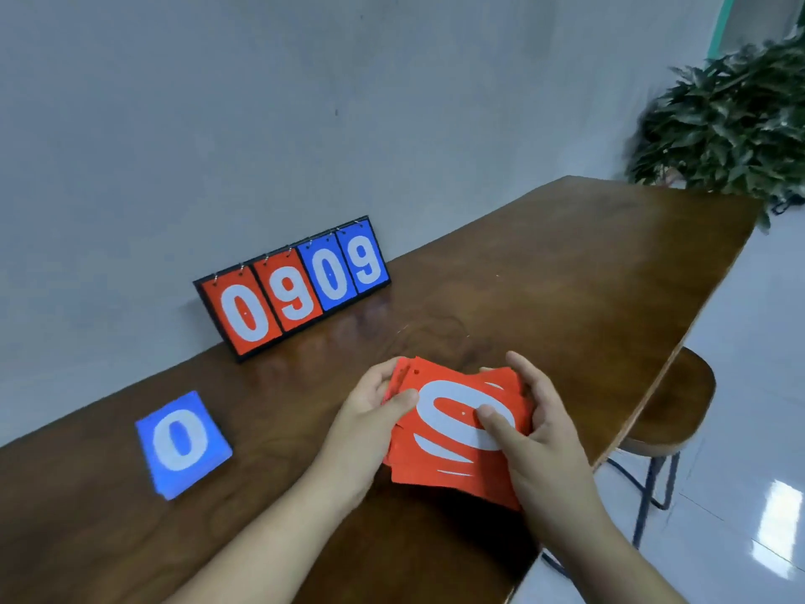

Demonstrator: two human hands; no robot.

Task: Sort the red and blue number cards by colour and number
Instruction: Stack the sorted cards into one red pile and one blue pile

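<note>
Red card stack [453, 433] pinched between left hand [370, 411] and right hand [527, 425], long axis across; blue pile [183, 444] lies left on desk [566, 276], nearer left hand.

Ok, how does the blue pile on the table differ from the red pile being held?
The blue pile lies untouched on the table; the red pile is gripped between the left hand and right hand. The blue pile looks squared, the red pile fanned unevenly. Both show a white 0 on top.
</note>
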